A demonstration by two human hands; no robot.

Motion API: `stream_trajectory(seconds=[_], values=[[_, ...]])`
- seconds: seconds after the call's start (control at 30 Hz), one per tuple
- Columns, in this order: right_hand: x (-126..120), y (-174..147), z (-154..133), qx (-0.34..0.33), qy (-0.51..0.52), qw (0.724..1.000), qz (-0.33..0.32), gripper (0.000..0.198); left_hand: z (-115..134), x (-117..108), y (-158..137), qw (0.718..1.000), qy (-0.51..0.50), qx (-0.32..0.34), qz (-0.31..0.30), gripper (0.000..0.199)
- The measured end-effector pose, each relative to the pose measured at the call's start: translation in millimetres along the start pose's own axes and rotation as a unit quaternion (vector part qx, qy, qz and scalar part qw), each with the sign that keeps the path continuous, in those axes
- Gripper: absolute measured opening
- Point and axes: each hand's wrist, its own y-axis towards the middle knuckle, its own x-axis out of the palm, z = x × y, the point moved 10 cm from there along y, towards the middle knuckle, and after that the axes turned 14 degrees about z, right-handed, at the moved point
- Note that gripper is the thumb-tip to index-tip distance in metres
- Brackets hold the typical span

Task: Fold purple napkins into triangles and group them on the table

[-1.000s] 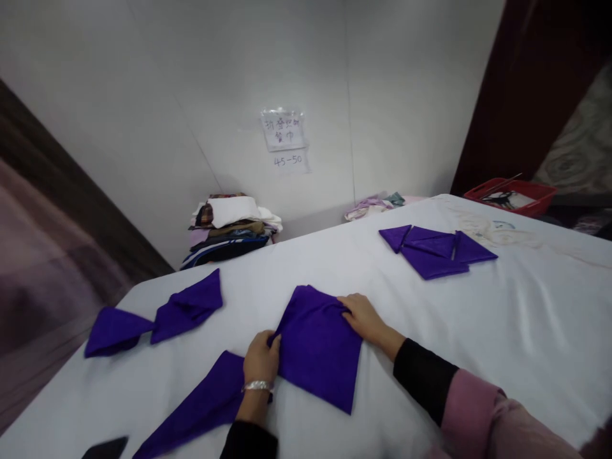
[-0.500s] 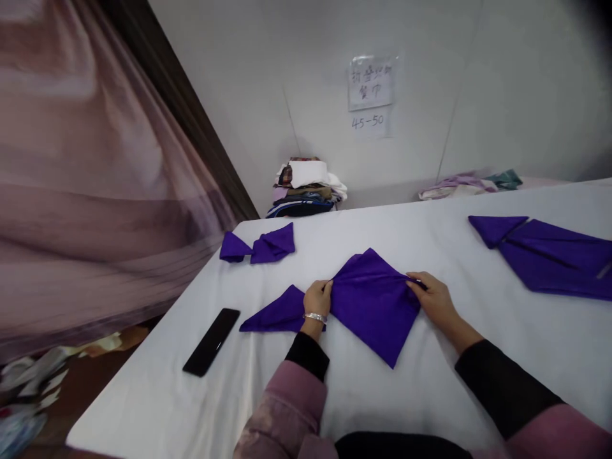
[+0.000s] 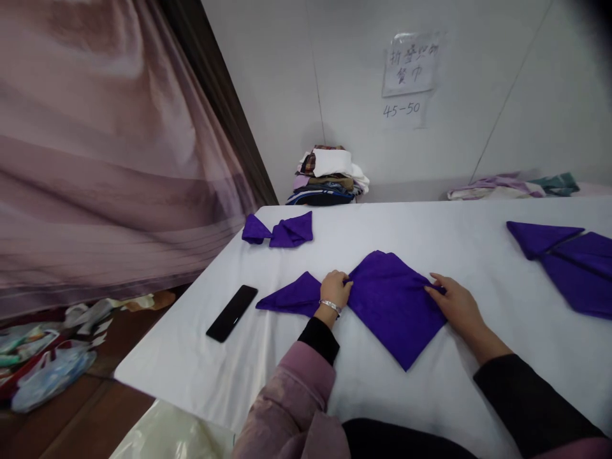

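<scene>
A purple cloth napkin (image 3: 394,306) lies in a diamond shape on the white-covered table, one corner pointing toward me. My left hand (image 3: 336,290), with a silver bracelet at the wrist, pinches its left corner. At the right corner, the thumb and fingers of my right hand (image 3: 452,299) close on the cloth. Just left of my left hand is a folded purple napkin (image 3: 291,295) in a triangular shape, partly covered by that hand and wrist.
A black phone (image 3: 232,313) lies on the left of the white tablecloth (image 3: 182,350). A twisted purple napkin (image 3: 292,231) sits at the back left, and folded purple cloths (image 3: 581,271) at the right. Beyond the table's far edge is a stack of clothes (image 3: 329,178).
My view has turned left, so the table appears shifted right. The napkin's far corner, pointed before, now looks rounded and folded over. Both hands keep hold of its side corners.
</scene>
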Motion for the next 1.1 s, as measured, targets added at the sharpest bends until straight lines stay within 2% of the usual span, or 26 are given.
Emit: stream_trajectory(seconds=[0.1,0.23,0.4,0.5,0.6,0.7,0.77,0.87,1.03,1.1], values=[[2,-2,-1,0.005,0.000,1.000,-0.020,0.029,1,-4,0,1.000,0.002,0.001,0.013,0.005],[-5,1,-5,-0.016,0.030,0.999,0.008,0.028,15,-24,3,0.996,-0.035,0.033,0.074,0.012],[-20,4,-30,-0.118,0.025,0.991,0.058,0.027,49,-47,-1,0.987,-0.080,0.102,0.100,0.019],[-34,-2,-67,-0.198,0.030,0.976,0.079,0.039,90,-49,-17,0.974,-0.092,0.200,0.052,0.026],[-29,-21,-110,-0.284,0.086,0.955,0.001,0.052,136,-40,-49,0.945,-0.096,0.312,-0.031,0.034],[-25,-42,-135,-0.357,0.147,0.921,-0.049,0.040,161,-35,-73,0.926,-0.085,0.363,-0.055,0.037],[-26,-47,-136,-0.386,0.165,0.907,-0.034,0.028,163,-36,-78,0.927,-0.078,0.362,-0.051,0.036],[-28,-42,-124,-0.395,0.159,0.905,-0.012,0.019,147,-38,-75,0.941,-0.077,0.325,-0.051,0.031],[-49,-33,-112,-0.381,0.161,0.909,0.050,0.020,103,-47,-77,0.964,-0.101,0.236,-0.062,0.029],[-50,-38,-121,-0.368,0.182,0.911,0.040,0.027,95,-51,-82,0.967,-0.130,0.211,-0.060,0.025]])
